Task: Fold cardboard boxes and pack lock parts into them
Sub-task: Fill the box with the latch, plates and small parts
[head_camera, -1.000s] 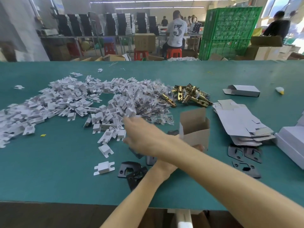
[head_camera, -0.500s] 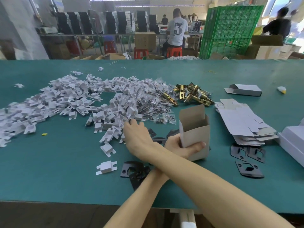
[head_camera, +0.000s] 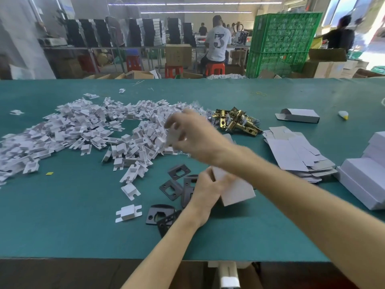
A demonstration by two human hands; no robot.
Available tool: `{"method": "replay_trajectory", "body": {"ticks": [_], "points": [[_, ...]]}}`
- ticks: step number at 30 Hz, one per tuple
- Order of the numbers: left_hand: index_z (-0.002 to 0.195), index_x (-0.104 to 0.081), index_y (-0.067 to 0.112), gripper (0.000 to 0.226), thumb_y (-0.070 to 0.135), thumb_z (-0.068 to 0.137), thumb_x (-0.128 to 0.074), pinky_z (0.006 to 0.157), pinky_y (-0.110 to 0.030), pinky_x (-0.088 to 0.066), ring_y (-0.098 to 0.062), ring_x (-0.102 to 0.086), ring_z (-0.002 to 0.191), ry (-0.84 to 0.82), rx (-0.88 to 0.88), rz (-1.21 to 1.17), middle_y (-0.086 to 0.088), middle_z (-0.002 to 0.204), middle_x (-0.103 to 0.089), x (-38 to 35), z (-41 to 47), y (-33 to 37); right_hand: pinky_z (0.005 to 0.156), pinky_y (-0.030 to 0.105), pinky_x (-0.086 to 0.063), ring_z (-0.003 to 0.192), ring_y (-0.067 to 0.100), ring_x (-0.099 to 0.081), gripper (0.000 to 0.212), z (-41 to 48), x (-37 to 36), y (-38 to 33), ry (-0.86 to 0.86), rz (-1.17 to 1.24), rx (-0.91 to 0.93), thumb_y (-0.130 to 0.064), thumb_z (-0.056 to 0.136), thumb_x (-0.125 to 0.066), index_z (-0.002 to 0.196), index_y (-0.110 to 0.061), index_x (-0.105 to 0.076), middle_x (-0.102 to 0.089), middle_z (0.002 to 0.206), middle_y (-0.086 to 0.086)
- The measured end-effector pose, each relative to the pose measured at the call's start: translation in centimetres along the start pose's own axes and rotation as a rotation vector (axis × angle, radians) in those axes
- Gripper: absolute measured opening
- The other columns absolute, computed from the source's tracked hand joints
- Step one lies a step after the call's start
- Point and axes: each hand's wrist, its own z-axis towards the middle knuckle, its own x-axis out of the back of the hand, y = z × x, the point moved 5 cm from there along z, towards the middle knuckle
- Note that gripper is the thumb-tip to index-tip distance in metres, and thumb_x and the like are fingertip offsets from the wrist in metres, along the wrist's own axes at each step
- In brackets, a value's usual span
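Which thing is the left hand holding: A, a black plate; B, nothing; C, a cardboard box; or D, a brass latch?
C: the left hand grips the box beside the plates, while the right hand holds a white insert.

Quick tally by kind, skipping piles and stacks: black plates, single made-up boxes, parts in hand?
Black plates: 5 visible, overlapping beside the left hand; more may be hidden.
Made-up boxes: 2, one held by the left hand, one lying far right.
White insert: 1, pinched by the right hand, blurred.
Total: 8
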Motion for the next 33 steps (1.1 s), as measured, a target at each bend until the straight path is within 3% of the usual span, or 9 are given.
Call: {"method": "replay_trajectory", "body": {"ticks": [3,7,10,15,18,20,26,30,33], "points": [[0.124,-0.068,0.01,0.049,0.034,0.084,-0.083,0.09,-0.034,-0.06,-0.023,-0.074,0.107,-0.005,-0.002,-0.031,-0.005,0.116,-0.078,-0.3,-0.2,0.6,0.08,0.018,-0.052,0.09,0.016,-0.064,0.034,-0.7,4.8,2.3,0.014,-0.074,-0.053,-0.003,0.082,-0.079,0.112,-0.016,-0.068,-0.057,0.108,-0.001],[0.126,-0.067,0.01,0.055,0.035,0.081,-0.084,0.096,-0.039,-0.06,-0.024,-0.073,0.111,-0.04,0.021,-0.067,-0.006,0.118,-0.078,-0.7,-0.1,0.6,0.088,0.034,-0.051,0.095,0.021,-0.063,0.034,-2.4,7.0,5.8,-0.058,-0.256,-0.125,-0.014,0.079,-0.083,0.11,-0.022,-0.073,-0.063,0.108,0.001],[0.126,-0.066,0.01,0.057,0.035,0.078,-0.085,0.091,-0.036,-0.061,-0.023,-0.074,0.109,-0.043,0.023,-0.071,-0.005,0.116,-0.078,-0.9,-0.3,0.8,0.09,0.034,-0.048,0.098,0.021,-0.058,0.031,-3.6,6.8,7.4,-0.113,-0.323,-0.124,-0.022,0.082,-0.082,0.112,-0.021,-0.075,-0.06,0.11,0.002],[0.125,-0.065,0.011,0.06,0.035,0.076,-0.09,0.081,-0.028,-0.06,-0.021,-0.075,0.105,-0.044,0.015,-0.046,-0.004,0.114,-0.078,-0.8,-0.3,0.7,0.089,0.023,-0.037,0.1,0.016,-0.053,0.015,-4.3,6.2,8.0,-0.059,-0.401,-0.037,-0.014,0.098,-0.065,0.109,-0.015,-0.076,-0.053,0.105,-0.006],[0.125,-0.066,0.011,0.059,0.035,0.076,-0.088,0.081,-0.029,-0.06,-0.021,-0.075,0.105,-0.035,0.015,-0.053,-0.004,0.114,-0.078,-0.9,-0.4,0.7,0.097,0.033,-0.04,0.109,0.018,-0.053,0.015,-4.5,6.1,8.2,-0.042,-0.485,-0.021,-0.014,0.097,-0.066,0.106,-0.019,-0.076,-0.055,0.106,-0.006],[0.124,-0.066,0.011,0.058,0.035,0.076,-0.088,0.082,-0.03,-0.061,-0.021,-0.075,0.105,-0.031,0.007,-0.046,-0.004,0.114,-0.078,-0.8,-0.3,0.6,0.101,0.037,-0.039,0.114,0.019,-0.05,0.012,-4.6,6.1,8.4,-0.036,-0.475,-0.028,-0.017,0.096,-0.069,0.103,-0.021,-0.078,-0.055,0.109,-0.006],[0.124,-0.066,0.013,0.058,0.036,0.075,-0.089,0.084,-0.033,-0.062,-0.021,-0.075,0.105,-0.027,0.012,-0.025,-0.004,0.113,-0.078,-0.7,-0.1,0.4,0.104,0.034,-0.036,0.118,0.022,-0.04,0.011,-5.3,5.3,9.9,-0.063,-0.426,-0.04,-0.026,0.094,-0.071,0.092,-0.021,-0.08,-0.048,0.115,-0.004],[0.125,-0.066,0.011,0.053,0.031,0.081,-0.089,0.09,-0.039,-0.062,-0.025,-0.074,0.108,-0.028,0.008,-0.027,-0.006,0.116,-0.078,-0.6,0.0,0.3,0.109,0.038,-0.033,0.122,0.023,-0.039,0.021,-5.2,5.0,10.9,-0.108,-0.424,-0.061,-0.029,0.101,-0.061,0.098,-0.017,-0.078,-0.049,0.123,-0.004],[0.126,-0.065,0.009,0.053,0.031,0.083,-0.084,0.096,-0.044,-0.06,-0.027,-0.073,0.111,-0.007,0.003,-0.03,-0.008,0.117,-0.077,-0.4,0.0,0.3,0.105,0.035,-0.036,0.117,0.022,-0.047,0.022,-5.0,5.4,11.1,-0.011,-0.314,-0.05,-0.023,0.104,-0.055,0.106,-0.016,-0.075,-0.054,0.12,0.001]]}}
